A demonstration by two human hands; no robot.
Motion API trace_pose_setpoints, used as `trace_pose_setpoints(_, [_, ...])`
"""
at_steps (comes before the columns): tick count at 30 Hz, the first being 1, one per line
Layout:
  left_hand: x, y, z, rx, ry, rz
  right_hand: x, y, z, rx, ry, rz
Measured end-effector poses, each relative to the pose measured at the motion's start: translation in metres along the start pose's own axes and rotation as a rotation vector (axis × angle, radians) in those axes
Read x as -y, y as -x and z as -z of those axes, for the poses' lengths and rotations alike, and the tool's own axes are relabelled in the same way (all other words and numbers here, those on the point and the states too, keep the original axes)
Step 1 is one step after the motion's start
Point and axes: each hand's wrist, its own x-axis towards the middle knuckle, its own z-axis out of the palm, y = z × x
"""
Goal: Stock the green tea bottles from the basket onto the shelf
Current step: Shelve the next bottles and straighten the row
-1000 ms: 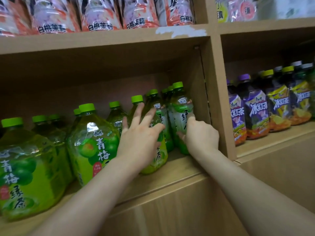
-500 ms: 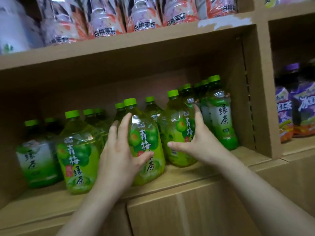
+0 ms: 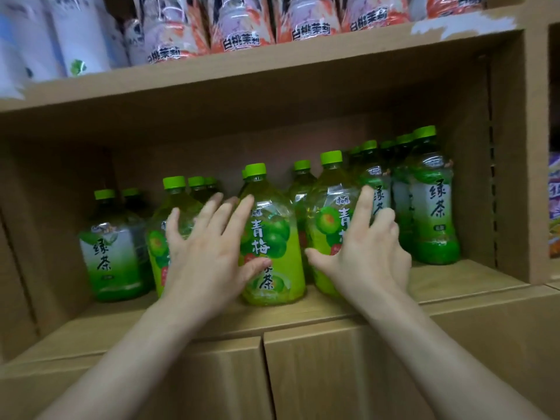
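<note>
on shelf (image 3: pixel 439 286): left hand (image 3: pixel 209 256), right hand (image 3: pixel 368 256) open, splayed, gripping nothing, nudging front green tea bottles (image 3: pixel 272 244) straight, labels out.

Glossy plastic bottles (image 3: pixel 272 237); matt wood-look shelf (image 3: pixel 439 283)

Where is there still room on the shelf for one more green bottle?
Bare shelf shows right of the last green tea bottle, beside the side wall, and along the front edge. The middle, by both hands, is crowded.
</note>
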Motion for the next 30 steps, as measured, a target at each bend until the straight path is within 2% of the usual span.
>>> trace_pose_setpoints(3, [0.02, 0.019, 0.0, -0.025, 0.138, 0.106, 0.005, 0.003, -0.001, 0.081, -0.1, 0.031])
trace_pose_setpoints(5, [0.036, 0.03, 0.001, -0.065, 0.316, 0.281, 0.004, 0.001, 0.0, 0.168, -0.243, 0.017])
trace_pose_setpoints(7, [0.049, 0.033, -0.002, -0.038, 0.503, 0.446, 0.005, 0.0, 0.0, 0.202, -0.326, 0.018])
trace_pose_setpoints(10, [0.053, 0.034, -0.012, 0.003, 0.687, 0.493, 0.007, 0.002, -0.004, 0.159, -0.279, 0.038])
trace_pose_setpoints(13, [0.052, 0.034, -0.016, 0.029, 0.674, 0.461, 0.003, -0.004, -0.008, 0.177, -0.303, 0.024])
trace_pose_setpoints(17, [0.057, 0.035, -0.016, 0.046, 0.692, 0.424, -0.009, -0.013, -0.003, 0.381, -0.735, 0.045])
trace_pose_setpoints(19, [0.057, 0.035, -0.017, 0.029, 0.703, 0.421, -0.012, -0.014, -0.003, 0.372, -0.897, 0.051])
trace_pose_setpoints(24, [0.051, 0.036, -0.022, 0.055, 0.572, 0.457, -0.002, -0.019, -0.021, 0.243, -0.777, 0.027])
trace_pose_setpoints(30, [0.057, 0.036, -0.024, 0.056, 0.511, 0.418, -0.003, -0.018, -0.018, 0.274, -0.716, 0.032])
